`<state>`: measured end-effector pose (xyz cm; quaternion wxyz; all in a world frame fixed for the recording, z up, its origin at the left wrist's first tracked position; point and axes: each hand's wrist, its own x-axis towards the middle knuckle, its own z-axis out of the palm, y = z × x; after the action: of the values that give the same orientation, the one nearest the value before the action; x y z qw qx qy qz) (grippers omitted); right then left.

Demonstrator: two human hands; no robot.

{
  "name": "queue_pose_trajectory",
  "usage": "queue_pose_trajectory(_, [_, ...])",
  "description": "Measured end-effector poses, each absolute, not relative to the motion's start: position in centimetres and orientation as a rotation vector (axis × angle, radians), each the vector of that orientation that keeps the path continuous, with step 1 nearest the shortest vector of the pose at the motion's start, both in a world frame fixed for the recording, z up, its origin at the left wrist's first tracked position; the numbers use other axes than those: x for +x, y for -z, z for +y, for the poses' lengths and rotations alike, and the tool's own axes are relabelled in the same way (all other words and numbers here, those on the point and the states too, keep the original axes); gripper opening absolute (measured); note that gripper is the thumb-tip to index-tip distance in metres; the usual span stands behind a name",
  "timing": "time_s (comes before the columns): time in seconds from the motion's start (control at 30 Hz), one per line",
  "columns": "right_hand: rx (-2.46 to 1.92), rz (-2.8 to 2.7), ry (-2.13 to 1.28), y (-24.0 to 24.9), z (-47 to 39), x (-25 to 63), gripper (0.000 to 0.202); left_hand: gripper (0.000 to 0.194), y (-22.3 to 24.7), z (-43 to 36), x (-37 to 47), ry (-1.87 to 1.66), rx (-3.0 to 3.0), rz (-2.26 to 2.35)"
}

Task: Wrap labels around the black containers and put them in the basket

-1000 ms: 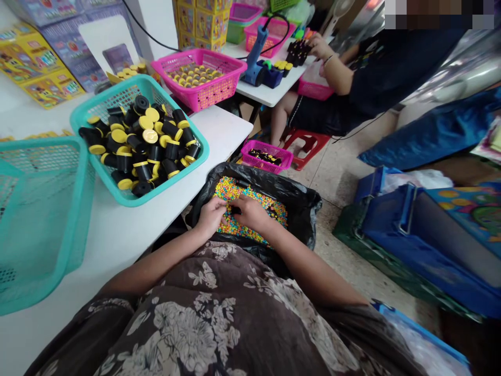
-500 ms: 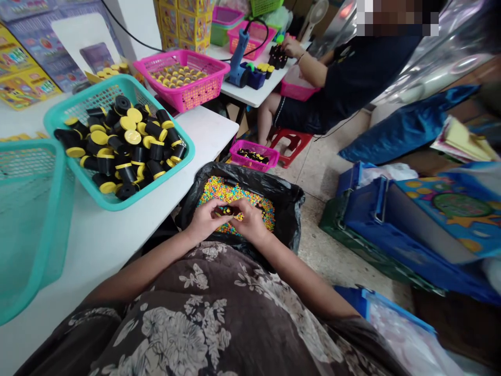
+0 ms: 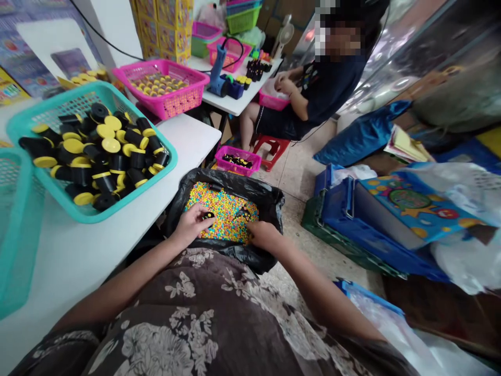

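My left hand [image 3: 191, 226] is closed around a small round black piece [image 3: 208, 215], held over a bin lined with a black plastic bag [image 3: 270, 201]. Many small colourful balls [image 3: 219, 203], like candy beads, lie inside the bin. At the right side of the balls my right hand [image 3: 266, 236] dips in with curled fingers; its fingertips are partly hidden, and I cannot make out what they hold. Dark pieces with yellow spots [image 3: 243, 213] lie among the balls between the hands.
A teal basket [image 3: 172, 162] of black cylinders with yellow caps stands on the white table [image 3: 191, 133] at left. Beyond are pink baskets [image 3: 168, 104] [image 3: 256, 163]. A seated co-worker [image 3: 329, 89] handles things farther back. Blue crates [image 3: 336, 209] stand at right.
My hands, together over the bin before, have come apart. The left keeps the black piece; the right has moved down to the balls. The view has shifted slightly.
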<state>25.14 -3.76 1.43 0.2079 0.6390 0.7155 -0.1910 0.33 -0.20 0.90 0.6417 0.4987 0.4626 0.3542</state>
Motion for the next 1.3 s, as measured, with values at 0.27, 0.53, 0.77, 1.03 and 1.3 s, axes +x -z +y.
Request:
queue_pose_trajectory(0.27, [1.922,2.115,0.693,-2.0,-2.7,27.0,0.006,0.046,-0.2,0.0,0.3,-0.798,1.107,1.033])
queue_pose_trajectory(0.53, [2.365,1.611,2.814,-3.0,-1.1,19.3,0.032,0.039,-0.2,-0.4,0.5,-0.849,1.271,0.98])
queue_pose_trajectory(0.77, [2.608,1.478,2.841,-1.9,-0.5,15.1,0.028,0.04,0.2,-0.3,0.4,-0.926,1.251,1.015])
queue_pose_trajectory(1.03, [2.684,1.388,2.794,-1.0,-1.0,14.2,0.038,0.04,0.9,-0.1,0.3,-0.983,1.25,1.038])
queue_pose_trajectory(1.3, [2.603,1.351,2.86,-1.1,-1.3,13.4,0.037,0.039,0.4,-0.1,0.2,-1.005,1.366,1.113])
